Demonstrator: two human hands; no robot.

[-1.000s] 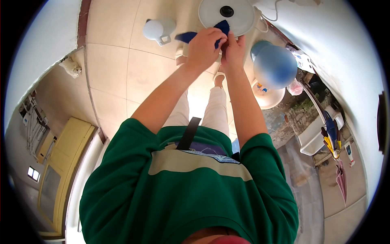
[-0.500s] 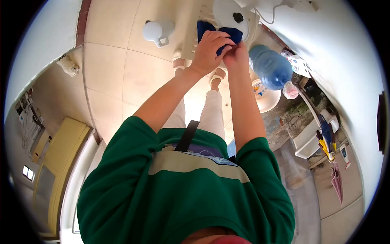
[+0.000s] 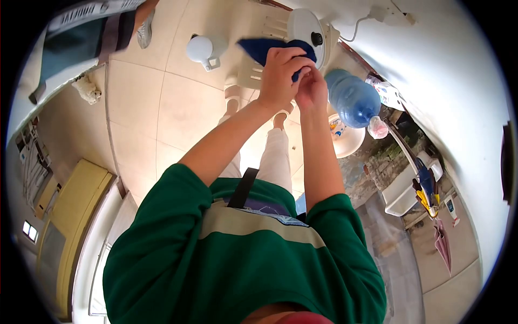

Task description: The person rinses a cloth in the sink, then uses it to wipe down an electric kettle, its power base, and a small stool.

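A dark blue cloth (image 3: 264, 49) is bunched between my two hands, with one pointed end spreading out to the left. My left hand (image 3: 281, 75) is closed on it from above, fingers curled over the fabric. Close against it, my right hand (image 3: 312, 90) has its fingers bent around the cloth's lower right part. What the right fingertips pinch is partly hidden. Just beyond the cloth stands a white round appliance lid with a black knob (image 3: 317, 39), over a cream slatted stool (image 3: 250, 75).
A white jug (image 3: 200, 49) stands on the tiled floor. To the right are a large blue water bottle (image 3: 353, 98) and a cream basin (image 3: 350, 141) by the wall. Another person's leg and shoe (image 3: 145, 29) show at upper left. An umbrella (image 3: 442, 245) hangs at right.
The cloth has shifted, its left end now stretched out further and lower. My hands have drawn slightly nearer to me. Another person has come into view at upper left.
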